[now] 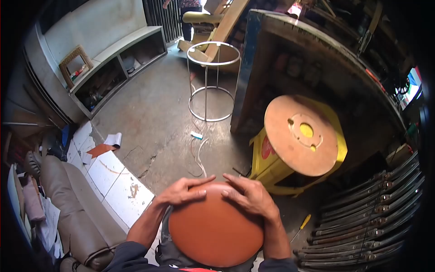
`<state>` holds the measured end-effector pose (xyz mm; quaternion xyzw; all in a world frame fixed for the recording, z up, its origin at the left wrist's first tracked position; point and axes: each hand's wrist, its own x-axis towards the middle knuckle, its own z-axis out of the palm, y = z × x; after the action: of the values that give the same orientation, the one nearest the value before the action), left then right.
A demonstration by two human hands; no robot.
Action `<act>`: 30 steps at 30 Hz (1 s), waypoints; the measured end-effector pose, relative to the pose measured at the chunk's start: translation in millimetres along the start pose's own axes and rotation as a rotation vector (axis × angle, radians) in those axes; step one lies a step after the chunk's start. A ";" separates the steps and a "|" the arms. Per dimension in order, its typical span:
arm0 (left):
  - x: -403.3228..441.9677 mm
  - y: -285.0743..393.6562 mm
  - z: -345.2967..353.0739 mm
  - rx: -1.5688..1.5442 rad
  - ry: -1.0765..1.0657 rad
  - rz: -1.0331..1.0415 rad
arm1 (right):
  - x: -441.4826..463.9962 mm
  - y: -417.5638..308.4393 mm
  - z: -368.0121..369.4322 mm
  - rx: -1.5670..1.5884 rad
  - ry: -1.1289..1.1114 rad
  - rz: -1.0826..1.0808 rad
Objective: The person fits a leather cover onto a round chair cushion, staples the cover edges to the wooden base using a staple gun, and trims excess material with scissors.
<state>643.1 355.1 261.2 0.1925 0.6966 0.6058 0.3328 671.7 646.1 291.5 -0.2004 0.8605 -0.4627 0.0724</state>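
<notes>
A round, padded seat cushion [216, 226] with a smooth brown-orange cover lies across my lap. My left hand [183, 191] grips its far left edge, with the thumb on top and the fingers along the rim. At the far right edge my right hand [248, 196] holds the same cushion, its thumb pressing on the cover and its fingers reaching over the rim. The cushion's underside is hidden. Farther off, a round metal stool frame [206, 90] stands upright on the floor.
To the right, a round wooden board [285, 136] with holes rests on a yellow stool [260, 156]. A screwdriver [306, 221] lies near stacked dark metal bars [362, 222]. A brown padded sofa piece [74, 213] sits left. Cable [198, 156] crosses the floor. Someone stands at the back.
</notes>
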 end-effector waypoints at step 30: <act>-49.3 -24.6 153.6 1.023 0.124 0.172 | 63.8 106.5 -736.5 -1.866 -0.247 0.527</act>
<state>788.2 427.2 241.8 0.3507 0.9036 0.2233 0.1032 355.8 1237.3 620.9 -0.0254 0.8846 0.4595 0.0755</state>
